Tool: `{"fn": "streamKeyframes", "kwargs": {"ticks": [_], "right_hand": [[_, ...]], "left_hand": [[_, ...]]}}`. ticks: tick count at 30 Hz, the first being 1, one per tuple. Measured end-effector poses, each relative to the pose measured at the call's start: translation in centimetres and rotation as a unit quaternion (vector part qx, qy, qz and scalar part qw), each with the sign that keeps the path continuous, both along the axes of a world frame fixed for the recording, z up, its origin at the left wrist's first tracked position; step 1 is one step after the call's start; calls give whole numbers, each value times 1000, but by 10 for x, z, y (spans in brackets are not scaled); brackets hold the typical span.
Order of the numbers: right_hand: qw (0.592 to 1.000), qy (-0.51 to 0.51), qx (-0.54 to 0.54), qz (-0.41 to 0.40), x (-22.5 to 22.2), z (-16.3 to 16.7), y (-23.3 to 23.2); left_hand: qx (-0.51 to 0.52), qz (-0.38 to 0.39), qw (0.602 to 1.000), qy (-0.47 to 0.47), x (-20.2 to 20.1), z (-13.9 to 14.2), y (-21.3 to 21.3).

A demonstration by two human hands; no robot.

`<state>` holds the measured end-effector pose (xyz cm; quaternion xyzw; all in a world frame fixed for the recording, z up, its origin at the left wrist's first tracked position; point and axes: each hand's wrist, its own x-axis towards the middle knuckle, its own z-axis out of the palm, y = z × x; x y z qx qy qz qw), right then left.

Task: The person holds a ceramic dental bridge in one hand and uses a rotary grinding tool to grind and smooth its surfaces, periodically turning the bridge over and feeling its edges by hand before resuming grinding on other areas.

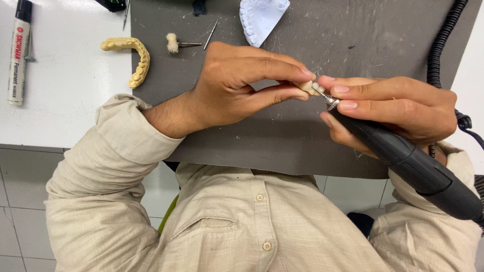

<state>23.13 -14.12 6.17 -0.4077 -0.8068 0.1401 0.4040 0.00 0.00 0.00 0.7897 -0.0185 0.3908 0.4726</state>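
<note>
My left hand (237,83) pinches a small cream tooth-shaped piece (306,87) between thumb and fingertips above the grey mat (312,35). My right hand (393,108) grips a black rotary handpiece (418,163) like a pen. Its metal tip (322,95) touches the small piece. The two hands meet at the middle of the view, fingertips almost touching. Most of the small piece is hidden by my fingers.
A yellow dental arch cast (132,58) lies at the mat's left edge. A white cast (262,17), a small polishing brush (174,44) and a thin bur (210,34) lie at the back. A marker pen (19,53) rests far left. A black coiled cable (439,38) runs along the right.
</note>
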Motion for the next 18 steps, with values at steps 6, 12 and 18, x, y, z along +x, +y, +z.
{"fn": "streamKeyframes", "kwargs": {"ticks": [6,12,18], "right_hand": [[1000,3,-5,-15,-4,0,-1],[1000,8,-17,-14,-7,6,0],[998,-2,-49,-24,-7,14,-2]], "left_hand": [[-9,0,1000,3,-1,1,0],[-5,-2,1000,-4,0,0,1],[-15,-14,1000,-7,-1,0,2]]}}
